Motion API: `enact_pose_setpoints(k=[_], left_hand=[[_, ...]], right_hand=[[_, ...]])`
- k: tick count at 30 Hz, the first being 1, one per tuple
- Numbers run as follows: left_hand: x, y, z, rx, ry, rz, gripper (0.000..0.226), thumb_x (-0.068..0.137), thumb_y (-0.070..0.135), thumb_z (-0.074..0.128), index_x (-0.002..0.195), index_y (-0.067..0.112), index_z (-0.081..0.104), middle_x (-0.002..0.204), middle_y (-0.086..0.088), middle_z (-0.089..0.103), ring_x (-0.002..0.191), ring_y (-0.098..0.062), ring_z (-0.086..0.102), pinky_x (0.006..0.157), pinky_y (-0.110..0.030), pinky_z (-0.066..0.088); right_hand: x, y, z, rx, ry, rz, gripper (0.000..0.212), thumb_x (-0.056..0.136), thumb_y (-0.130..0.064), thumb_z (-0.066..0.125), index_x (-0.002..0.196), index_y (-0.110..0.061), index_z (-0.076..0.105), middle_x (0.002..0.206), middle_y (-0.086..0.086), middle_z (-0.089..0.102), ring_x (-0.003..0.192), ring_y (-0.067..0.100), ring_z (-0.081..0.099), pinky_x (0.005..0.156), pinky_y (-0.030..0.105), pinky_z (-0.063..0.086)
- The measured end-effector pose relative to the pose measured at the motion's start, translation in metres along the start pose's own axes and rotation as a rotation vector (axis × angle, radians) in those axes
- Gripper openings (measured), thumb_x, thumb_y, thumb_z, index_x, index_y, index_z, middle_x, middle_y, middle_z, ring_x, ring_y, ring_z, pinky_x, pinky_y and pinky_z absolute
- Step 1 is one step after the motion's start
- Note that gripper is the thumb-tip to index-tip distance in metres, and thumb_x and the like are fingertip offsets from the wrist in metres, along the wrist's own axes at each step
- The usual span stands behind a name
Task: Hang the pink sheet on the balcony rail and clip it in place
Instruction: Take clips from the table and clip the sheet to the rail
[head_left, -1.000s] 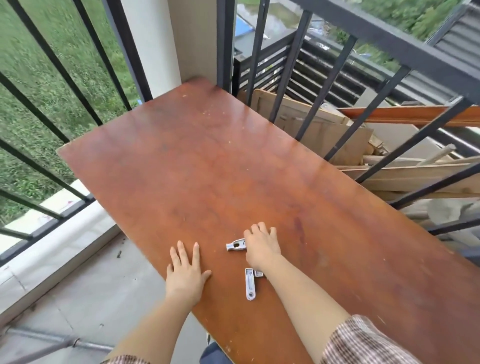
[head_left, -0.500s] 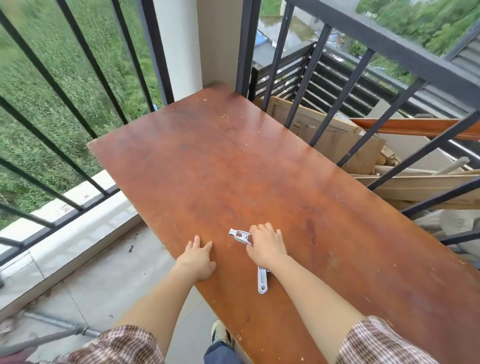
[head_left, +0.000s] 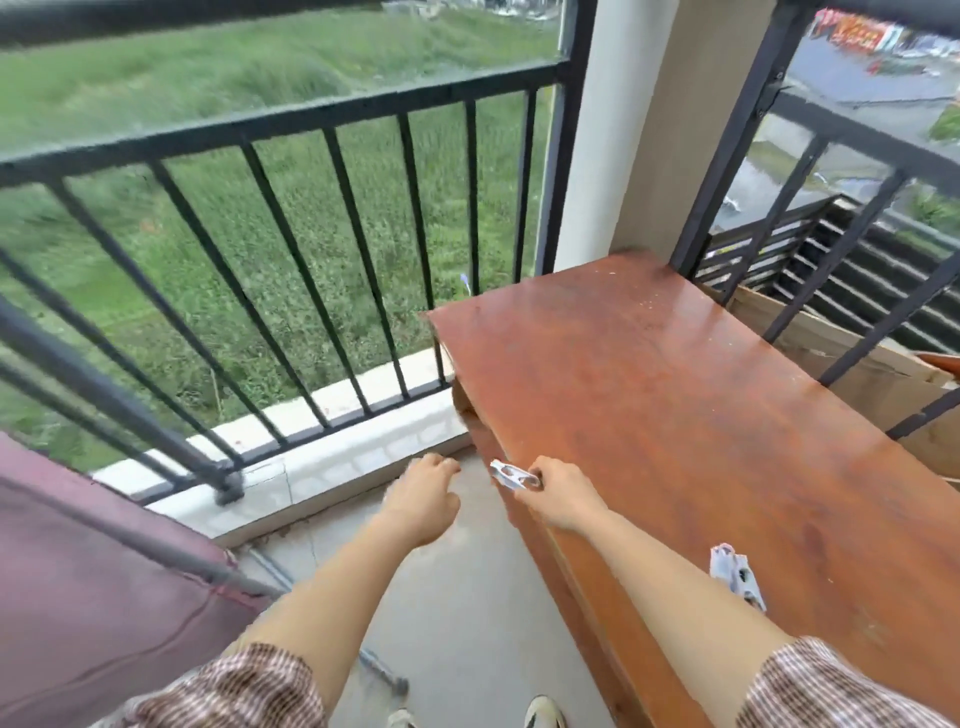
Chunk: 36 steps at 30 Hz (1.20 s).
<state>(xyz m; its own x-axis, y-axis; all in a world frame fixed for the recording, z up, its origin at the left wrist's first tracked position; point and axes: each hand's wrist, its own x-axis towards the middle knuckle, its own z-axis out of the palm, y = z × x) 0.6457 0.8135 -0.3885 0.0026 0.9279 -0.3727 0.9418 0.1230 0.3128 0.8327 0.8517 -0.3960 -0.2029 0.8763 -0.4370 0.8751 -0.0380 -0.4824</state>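
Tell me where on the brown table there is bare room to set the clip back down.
The brown table is bare almost everywhere: the whole stretch from the right hand to the far end by the pillar. The only item on it is a second white clip near the right forearm. The right hand has a white clip in its grip.

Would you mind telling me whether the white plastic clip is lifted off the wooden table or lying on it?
Lifted: the right hand holds the white plastic clip beyond the brown wooden table's edge.
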Motion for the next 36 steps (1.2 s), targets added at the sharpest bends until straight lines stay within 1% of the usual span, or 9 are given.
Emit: enact_pose_setpoints(k=[8, 12, 15, 19, 21, 24, 31, 34, 36], left_hand=[[-0.067, -0.118, -0.098, 0.108, 0.337, 0.007, 0.038, 0.088, 0.013, 0.045, 0.124, 0.017, 0.058, 0.14, -0.005, 0.046, 0.131, -0.022, 0.037, 0.105, -0.037, 0.038], [-0.113, -0.167, -0.155, 0.348, 0.427, 0.04, 0.036, 0.087, 0.014, 0.047, 0.119, 0.015, 0.062, 0.135, -0.006, 0.051, 0.13, -0.024, 0.039, 0.105, -0.038, 0.037], [-0.146, -0.202, -0.194, 0.565, 0.42, 0.005, 0.039, 0.085, 0.013, 0.047, 0.121, 0.015, 0.061, 0.138, -0.007, 0.05, 0.138, -0.023, 0.031, 0.114, -0.039, 0.024], [-0.18, -0.23, -0.238, 1.022, 0.296, -0.104, 0.042, 0.091, 0.027, 0.048, 0.131, 0.015, 0.05, 0.154, -0.013, 0.027, 0.147, -0.03, 0.006, 0.116, -0.051, -0.006], [-0.189, -0.238, -0.255, 1.161, 0.249, -0.16, 0.049, 0.09, 0.034, 0.052, 0.135, 0.015, 0.044, 0.158, -0.013, 0.014, 0.147, -0.032, -0.006, 0.112, -0.052, -0.016], [-0.194, -0.245, -0.278, 1.221, 0.212, -0.22, 0.05, 0.086, 0.025, 0.062, 0.133, 0.017, 0.045, 0.159, -0.012, 0.009, 0.146, -0.031, -0.013, 0.108, -0.052, -0.02], [-0.177, -0.243, -0.326, 1.282, 0.143, -0.358, 0.032, 0.089, 0.02, 0.054, 0.12, 0.025, 0.061, 0.151, -0.013, 0.032, 0.147, -0.032, -0.004, 0.11, -0.058, -0.015], [-0.173, -0.241, -0.336, 1.261, 0.062, -0.396, 0.035, 0.083, 0.025, 0.061, 0.118, 0.024, 0.062, 0.133, -0.006, 0.053, 0.144, -0.031, 0.017, 0.108, -0.065, -0.012], [-0.171, -0.24, -0.341, 1.228, 0.047, -0.402, 0.034, 0.077, 0.031, 0.068, 0.11, 0.023, 0.065, 0.111, 0.001, 0.061, 0.128, -0.027, 0.038, 0.108, -0.067, -0.009]], right_hand=[[0.01, -0.154, 0.047, 0.144, -0.036, -0.236, 0.025, 0.082, -0.034, 0.064, 0.075, -0.01, 0.063, 0.068, 0.003, 0.057, 0.065, 0.019, 0.053, 0.056, 0.029, 0.038], [0.012, -0.22, 0.074, 0.205, -0.086, -0.312, 0.019, 0.08, -0.031, 0.067, 0.076, -0.012, 0.066, 0.071, 0.005, 0.062, 0.072, 0.021, 0.059, 0.059, 0.028, 0.042], [0.006, -0.261, 0.093, 0.269, -0.129, -0.357, 0.017, 0.08, -0.031, 0.067, 0.081, -0.014, 0.067, 0.083, 0.009, 0.069, 0.081, 0.026, 0.065, 0.071, 0.034, 0.051], [-0.004, -0.304, 0.108, 0.318, -0.157, -0.472, 0.028, 0.079, -0.032, 0.066, 0.079, -0.004, 0.067, 0.087, 0.021, 0.069, 0.085, 0.035, 0.065, 0.074, 0.044, 0.052], [-0.008, -0.321, 0.109, 0.324, -0.167, -0.521, 0.027, 0.08, -0.031, 0.066, 0.085, -0.005, 0.067, 0.084, 0.016, 0.069, 0.082, 0.03, 0.064, 0.071, 0.039, 0.049], [-0.012, -0.345, 0.104, 0.261, -0.143, -0.627, 0.022, 0.083, -0.03, 0.065, 0.096, -0.012, 0.066, 0.084, 0.004, 0.066, 0.078, 0.019, 0.059, 0.066, 0.029, 0.044], [-0.009, -0.392, 0.075, 0.237, -0.097, -0.846, 0.024, 0.087, -0.032, 0.064, 0.099, -0.012, 0.062, 0.087, 0.003, 0.067, 0.077, 0.019, 0.061, 0.07, 0.033, 0.05], [-0.006, -0.413, 0.057, 0.217, -0.066, -0.957, 0.024, 0.088, -0.03, 0.064, 0.104, -0.012, 0.064, 0.096, 0.002, 0.067, 0.087, 0.018, 0.062, 0.077, 0.032, 0.05], [-0.005, -0.424, 0.048, 0.213, -0.059, -1.021, 0.023, 0.089, -0.029, 0.064, 0.105, -0.012, 0.065, 0.098, 0.002, 0.066, 0.09, 0.016, 0.061, 0.079, 0.03, 0.049]])
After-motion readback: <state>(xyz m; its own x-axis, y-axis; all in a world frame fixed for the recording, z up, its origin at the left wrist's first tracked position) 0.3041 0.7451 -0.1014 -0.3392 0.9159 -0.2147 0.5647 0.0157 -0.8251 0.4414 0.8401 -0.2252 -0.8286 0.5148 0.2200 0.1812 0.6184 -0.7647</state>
